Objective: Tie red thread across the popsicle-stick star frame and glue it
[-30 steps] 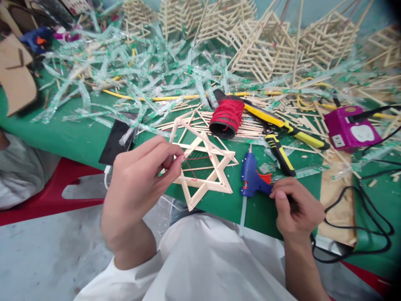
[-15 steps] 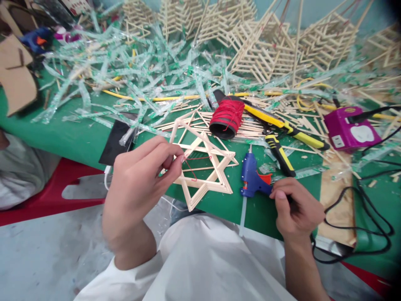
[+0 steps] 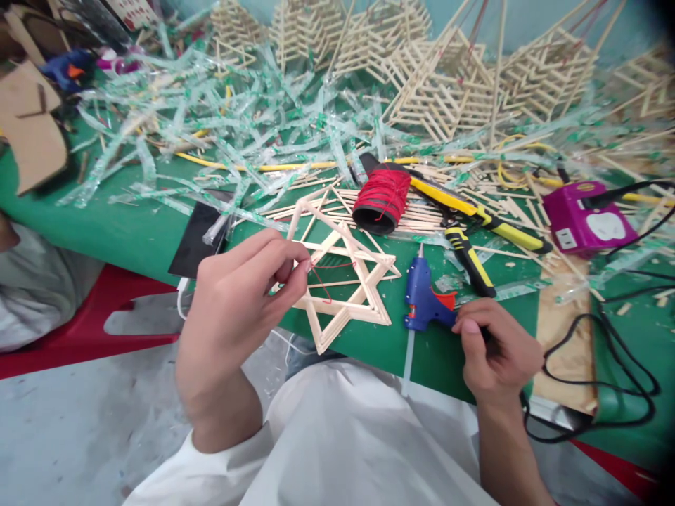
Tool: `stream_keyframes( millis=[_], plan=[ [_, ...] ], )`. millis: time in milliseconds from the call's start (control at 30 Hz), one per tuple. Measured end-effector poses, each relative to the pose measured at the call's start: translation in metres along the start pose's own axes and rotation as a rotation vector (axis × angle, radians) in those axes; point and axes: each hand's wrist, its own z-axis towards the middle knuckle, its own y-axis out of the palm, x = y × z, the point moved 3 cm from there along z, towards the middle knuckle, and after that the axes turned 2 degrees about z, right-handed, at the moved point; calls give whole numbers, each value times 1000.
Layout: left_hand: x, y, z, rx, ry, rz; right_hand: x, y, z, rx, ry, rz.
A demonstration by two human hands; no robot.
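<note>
Between thumb and forefinger, my left hand (image 3: 245,292) pinches a thin red string (image 3: 330,284). The string runs to the star-shaped frame of wooden sticks (image 3: 342,313), which lies on the green table just right of that hand. My right hand (image 3: 498,348) is closed on the handle end of a blue hot glue gun (image 3: 420,292), its nozzle pointing away from me. A glue stick (image 3: 408,362) sticks out of the gun's rear. Beyond the star lies a spool of red string (image 3: 383,198) on its side.
Yellow-and-black cutters (image 3: 469,260) lie right of the spool, near a purple box (image 3: 589,218) with a black cable. Plastic strips (image 3: 226,119) and loose sticks cover the table's back. Stacked stick frames (image 3: 443,84) stand behind. Another person's sleeve (image 3: 36,295) is at left.
The view has shifted very slightly. Both hands, the star frame and the glue gun keep practically the same positions.
</note>
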Motion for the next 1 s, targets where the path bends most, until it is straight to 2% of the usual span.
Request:
stream_keyframes(
  millis=[1000],
  plan=[
    [1,0,1,5,-5,-37,1,-1,0,-14,4,-6]
  ],
)
